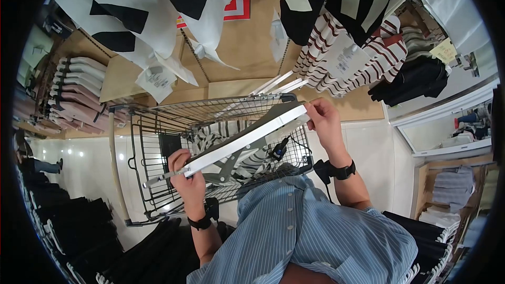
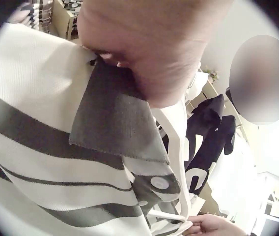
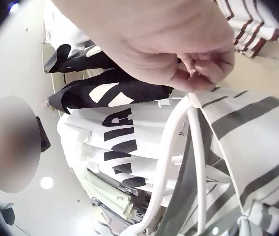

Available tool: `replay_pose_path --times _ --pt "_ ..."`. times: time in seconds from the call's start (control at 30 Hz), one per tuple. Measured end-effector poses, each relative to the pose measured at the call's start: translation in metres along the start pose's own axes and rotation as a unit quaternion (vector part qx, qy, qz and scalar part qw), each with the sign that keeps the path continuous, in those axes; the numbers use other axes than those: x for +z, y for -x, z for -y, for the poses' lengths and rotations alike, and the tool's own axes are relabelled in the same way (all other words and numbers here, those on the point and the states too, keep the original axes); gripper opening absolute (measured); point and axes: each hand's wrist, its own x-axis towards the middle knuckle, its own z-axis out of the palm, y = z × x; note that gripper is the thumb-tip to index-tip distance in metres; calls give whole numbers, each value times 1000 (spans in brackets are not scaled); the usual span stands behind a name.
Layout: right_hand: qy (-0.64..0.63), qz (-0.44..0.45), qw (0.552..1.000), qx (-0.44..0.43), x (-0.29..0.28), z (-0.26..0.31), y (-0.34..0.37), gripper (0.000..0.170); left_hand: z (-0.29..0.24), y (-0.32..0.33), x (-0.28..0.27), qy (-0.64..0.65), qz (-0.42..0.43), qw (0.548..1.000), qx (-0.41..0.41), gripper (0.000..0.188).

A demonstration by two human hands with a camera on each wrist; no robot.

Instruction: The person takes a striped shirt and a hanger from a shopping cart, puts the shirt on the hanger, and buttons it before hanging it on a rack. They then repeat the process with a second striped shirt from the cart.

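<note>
- From the left wrist, we see up close a grey flap (image 2: 112,113) under the left hand (image 1: 187,181) and a pale button (image 2: 160,182) on the striped shirt (image 2: 36,113); the head view hides these details.
- From the right wrist, we see the bent shape of the white hanger (image 3: 161,162), which the head view shows nearly edge-on, with lettered tops (image 3: 117,130) beyond.
- Across the scene, pale floor (image 1: 105,160) shows left of the cart handle (image 1: 117,163); the far rim of the cart (image 1: 288,97) runs near the wooden shelf (image 1: 357,109), and more floor shows to the right.
- On the left, we see the left hand gripping the hanger's left end, thumb on the near side; the hanger slants above the cart, between the hands, its right end farther from us.
- On the right, we see the right hand pinching the hanger's right end, well apart from the left; the shirt hangs below both hands.
</note>
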Motion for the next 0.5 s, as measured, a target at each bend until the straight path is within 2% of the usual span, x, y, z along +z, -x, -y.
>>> replay_pose_path --times 0.07,0.17,0.27,0.33,0.4,0.5 --pt "-50 11 998 20 -2 -4 -3 16 -5 -3 1 -16 3 1000 20 31" --pt "8 -14 999 -36 -1 -4 -2 17 -6 -3 5 -59 17 998 33 32" --pt "154 30 970 -183 10 11 26 13 -4 -3 13 -102 9 994 28 34" --pt "182 236 918 -263 19 25 57 13 -5 -1 20 -124 -4 992 2 37" --pt "120 414 818 -380 37 39 72 19 -10 -9 28 -89 -25 996 18 32" --pt "77 367 808 -454 34 46 61 28 -16 -13 25 -48 -33 998 -20 22"
